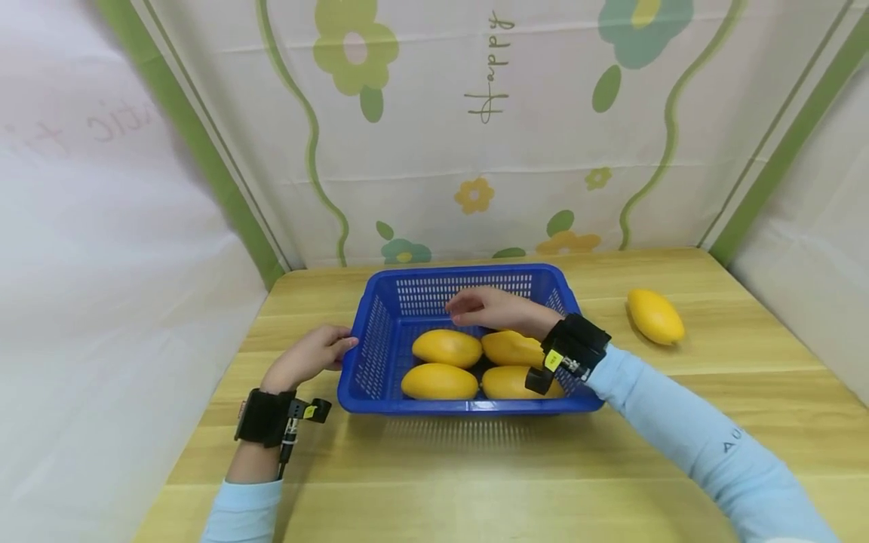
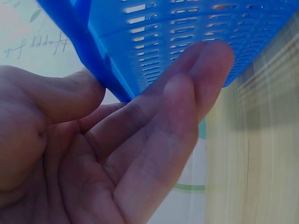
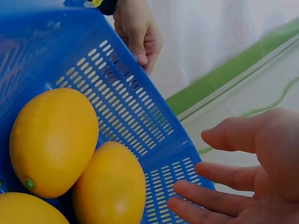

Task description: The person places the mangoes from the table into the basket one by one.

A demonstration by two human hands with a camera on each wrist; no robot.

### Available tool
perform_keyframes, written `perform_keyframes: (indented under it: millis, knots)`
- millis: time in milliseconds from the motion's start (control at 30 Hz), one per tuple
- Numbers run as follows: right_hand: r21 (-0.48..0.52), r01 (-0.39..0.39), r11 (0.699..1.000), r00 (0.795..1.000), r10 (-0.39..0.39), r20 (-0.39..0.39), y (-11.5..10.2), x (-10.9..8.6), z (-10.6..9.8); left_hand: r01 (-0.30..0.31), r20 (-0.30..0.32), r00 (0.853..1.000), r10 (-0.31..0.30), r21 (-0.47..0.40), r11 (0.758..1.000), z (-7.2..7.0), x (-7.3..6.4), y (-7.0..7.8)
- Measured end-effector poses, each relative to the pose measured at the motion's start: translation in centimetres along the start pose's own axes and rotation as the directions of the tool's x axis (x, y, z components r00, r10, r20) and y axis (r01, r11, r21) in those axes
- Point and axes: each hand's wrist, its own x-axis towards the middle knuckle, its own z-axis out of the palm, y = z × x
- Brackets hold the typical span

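Observation:
A blue plastic basket (image 1: 468,407) with slotted walls stands on the table, holding several yellow mangoes (image 1: 447,348). My left hand (image 1: 314,356) holds the basket's left rim. In the left wrist view, its thumb meets the rim (image 2: 86,51) and its fingers (image 2: 180,107) lie by the outer wall. Over the basket's inside, above the mangoes, hovers my right hand (image 1: 494,308), holding nothing. The right wrist view shows its fingers (image 3: 212,198) loosely bent and spread, apart from the mangoes (image 3: 53,142). My right wrist hides part of the mangoes at the basket's right end.
One more mango (image 1: 655,316) lies on the wooden table (image 1: 733,392), to the right of the basket. A white cloth backdrop (image 1: 421,143) with printed flowers rises behind the table, and white cloth walls (image 1: 122,286) flank it.

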Motion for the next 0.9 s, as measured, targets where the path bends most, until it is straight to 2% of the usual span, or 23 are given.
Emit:
perform_keyframes:
  millis: [167,600,900]
  knots:
    - [0.001,-0.002,1.000,1.000,0.002,-0.021,0.1,-0.6,-0.1,0.000,0.003,1.000,0.000,-0.008,1.000,0.1,-0.1,0.0]
    - [0.078,-0.016,0.997,0.998,0.020,-0.054,0.0,-1.9,-1.2,-0.002,0.002,1.000,0.002,-0.012,1.000,0.1,-0.2,0.1]
    - [0.070,0.003,0.998,0.996,0.003,-0.085,0.3,-2.8,-2.3,-0.006,0.004,1.000,0.006,-0.017,1.000,0.1,-0.2,0.1]
